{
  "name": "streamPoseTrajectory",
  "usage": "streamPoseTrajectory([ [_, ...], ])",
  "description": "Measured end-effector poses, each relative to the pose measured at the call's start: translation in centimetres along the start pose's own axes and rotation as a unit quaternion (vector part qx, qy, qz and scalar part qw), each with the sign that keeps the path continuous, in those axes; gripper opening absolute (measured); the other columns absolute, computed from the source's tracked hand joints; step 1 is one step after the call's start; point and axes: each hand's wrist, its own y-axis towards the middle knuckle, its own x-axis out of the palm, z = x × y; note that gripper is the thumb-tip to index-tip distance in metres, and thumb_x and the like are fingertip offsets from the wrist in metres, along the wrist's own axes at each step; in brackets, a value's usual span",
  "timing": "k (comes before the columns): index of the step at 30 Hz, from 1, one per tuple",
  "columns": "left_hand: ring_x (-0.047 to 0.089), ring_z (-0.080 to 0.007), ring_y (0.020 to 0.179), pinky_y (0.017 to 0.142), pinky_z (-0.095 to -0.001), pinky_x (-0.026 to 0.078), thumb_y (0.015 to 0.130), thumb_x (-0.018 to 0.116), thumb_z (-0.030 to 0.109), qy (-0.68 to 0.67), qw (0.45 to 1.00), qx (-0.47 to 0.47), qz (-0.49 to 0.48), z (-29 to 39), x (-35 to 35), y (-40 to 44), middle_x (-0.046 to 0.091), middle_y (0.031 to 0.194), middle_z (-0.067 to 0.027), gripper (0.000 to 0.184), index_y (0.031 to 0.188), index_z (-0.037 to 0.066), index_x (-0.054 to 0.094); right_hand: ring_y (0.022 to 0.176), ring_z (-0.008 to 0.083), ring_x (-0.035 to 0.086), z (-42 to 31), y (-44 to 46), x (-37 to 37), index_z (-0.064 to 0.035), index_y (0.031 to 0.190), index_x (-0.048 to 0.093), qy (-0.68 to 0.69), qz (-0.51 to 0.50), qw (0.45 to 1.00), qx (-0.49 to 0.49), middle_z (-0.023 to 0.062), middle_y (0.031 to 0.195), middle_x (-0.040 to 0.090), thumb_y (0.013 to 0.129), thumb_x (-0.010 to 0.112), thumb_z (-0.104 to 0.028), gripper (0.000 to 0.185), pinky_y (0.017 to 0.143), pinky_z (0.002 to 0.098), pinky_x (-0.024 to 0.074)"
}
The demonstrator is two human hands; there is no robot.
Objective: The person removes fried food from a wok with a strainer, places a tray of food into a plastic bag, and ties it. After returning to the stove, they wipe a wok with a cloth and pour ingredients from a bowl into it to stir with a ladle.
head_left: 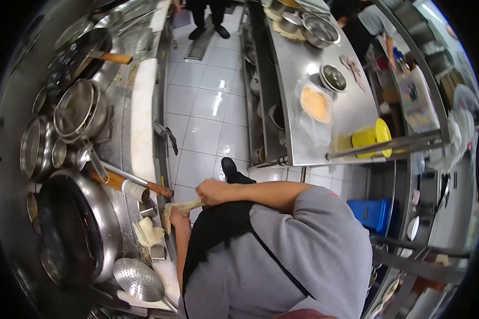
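A pale cream cloth (190, 205) is stretched between my two hands at the front edge of the stove counter. My right hand (212, 192) is closed on its right end. Lower and to the left, my left hand (180, 217) grips the other part, which hangs down beside the counter edge. Close by on the counter lies another crumpled cream cloth (148, 232). Above the left hand, the brown wooden handle (159, 189) of a long tool sticks out over the edge, near a whitish cylinder (135, 190).
On the stove stand a large dark wok (69, 228) and several pans. A perforated skimmer (139, 279) lies near my left arm. Behind me is a steel table (303, 143) with a yellow container (368, 139) and bowls. Another person's shoes (209, 33) stand in the tiled aisle.
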Motion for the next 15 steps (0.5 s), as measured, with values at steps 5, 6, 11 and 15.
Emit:
streamPoseTrajectory([
  [5, 0.059, -0.0255, 0.101, 0.074, -0.0408, 0.052, 0.096, 0.054, 0.037, 0.047, 0.997, -0.061, 0.025, 1.4, -4.3, 3.6, 0.062, 0.116, -0.0033, 0.032, 0.122, 0.018, 0.054, 0.066, 0.0248, 0.066, 6.9, -7.3, -7.3, -0.0069, 0.086, 0.071, 0.167, 0.422, 0.875, 0.170, 0.0135, 0.075, 0.069, 0.082, 0.065, -0.016, 0.011, 0.061, 0.0382, 0.0509],
  [6, 0.059, -0.0254, 0.100, 0.074, -0.0410, 0.052, 0.096, 0.055, 0.037, 0.045, 0.997, -0.052, 0.036, 1.1, -4.2, 3.6, 0.062, 0.115, -0.0036, 0.032, 0.121, 0.018, 0.054, 0.058, 0.0185, 0.062, 10.3, -8.3, -8.1, -0.0034, 0.084, 0.069, 0.227, 0.512, 0.810, 0.174, 0.0090, 0.067, 0.065, 0.086, 0.065, -0.018, 0.015, 0.052, 0.0344, 0.0481],
  [11, 0.060, -0.0254, 0.094, 0.071, -0.0405, 0.053, 0.091, 0.063, 0.032, 0.015, 0.998, -0.036, -0.042, -0.5, -4.6, 4.6, 0.062, 0.109, -0.0056, 0.030, 0.115, 0.015, 0.058, 0.062, 0.0213, 0.061, 16.4, -15.8, -15.3, -0.0015, 0.092, 0.059, 0.626, 0.604, 0.480, 0.112, 0.0071, 0.070, 0.059, 0.097, 0.056, -0.042, 0.041, 0.056, 0.0328, 0.0542],
  [15, 0.062, -0.0235, 0.091, 0.067, -0.0370, 0.053, 0.091, 0.063, 0.029, 0.020, 0.998, 0.016, -0.060, -3.1, -4.9, 6.5, 0.063, 0.105, -0.0053, 0.028, 0.113, 0.012, 0.058, 0.072, 0.0295, 0.063, 24.3, -19.3, -19.5, 0.0019, 0.108, 0.054, 0.703, 0.627, 0.309, 0.131, 0.0180, 0.093, 0.061, 0.101, 0.045, -0.030, 0.034, 0.065, 0.0408, 0.0584],
])
